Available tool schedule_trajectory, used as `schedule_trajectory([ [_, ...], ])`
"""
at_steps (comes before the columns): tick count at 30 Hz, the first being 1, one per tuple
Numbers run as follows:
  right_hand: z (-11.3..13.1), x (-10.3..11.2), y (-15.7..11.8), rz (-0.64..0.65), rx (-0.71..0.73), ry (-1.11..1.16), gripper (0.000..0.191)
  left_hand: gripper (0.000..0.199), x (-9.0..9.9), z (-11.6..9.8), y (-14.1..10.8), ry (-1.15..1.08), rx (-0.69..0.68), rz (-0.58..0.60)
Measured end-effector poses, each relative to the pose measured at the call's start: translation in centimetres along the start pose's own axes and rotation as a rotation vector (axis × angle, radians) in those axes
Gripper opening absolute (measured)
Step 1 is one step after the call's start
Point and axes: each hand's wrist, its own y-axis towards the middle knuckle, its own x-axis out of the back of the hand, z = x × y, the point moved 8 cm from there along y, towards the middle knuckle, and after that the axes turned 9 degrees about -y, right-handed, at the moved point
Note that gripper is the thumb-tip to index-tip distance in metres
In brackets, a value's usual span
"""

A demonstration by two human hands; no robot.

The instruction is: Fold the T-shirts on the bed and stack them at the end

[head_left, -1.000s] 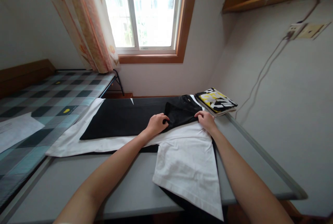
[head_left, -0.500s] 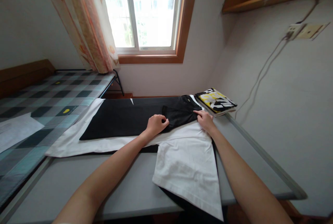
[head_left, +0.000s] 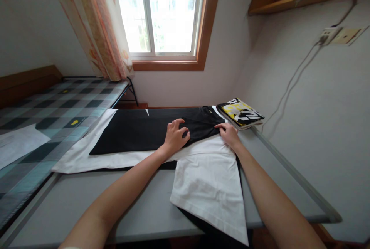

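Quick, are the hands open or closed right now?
Left hand: open, over the folded black garment.
Right hand: at that garment's edge; cannot tell whether it grips.

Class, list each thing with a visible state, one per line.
Left hand: open, over black cloth
Right hand: touching black cloth
Black cloth: spread out
White cloth: spread out, part overhanging table
Patterned cloth: folded
Curtain: drawn aside
Wall socket: plug inserted
Paper: lying on bed

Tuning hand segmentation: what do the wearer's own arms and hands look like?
Left hand and right hand are bare: no gloves, rings or watch visible. Forearms slim, uncovered, no obvious markings. A pale sliver beside the left one, at the bottom edge, may be a sleeve; can't tell.
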Motion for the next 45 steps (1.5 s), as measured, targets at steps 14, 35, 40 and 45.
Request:
schedule_trajectory([
  [14,-1.5,-0.3,0.7,-0.007,-0.061,0.452,0.035,0.049,-4.0,-2.0,-1.4,0.019,-0.309,0.41],
  [35,-1.0,0.2,0.3,0.149,-0.136,0.576,0.034,0.046,-3.8,-2.2,-1.5,0.035,-0.337,0.35],
  [40,-1.0,0.4,0.4,0.135,-0.115,0.591,0.033,0.046,-3.7,-2.2,-1.5,0.043,-0.317,0.359],
  [45,-0.2,0.8,0.3,0.205,-0.006,0.503,0.043,0.052,-3.9,-1.9,-1.6,0.075,-0.292,0.398],
])
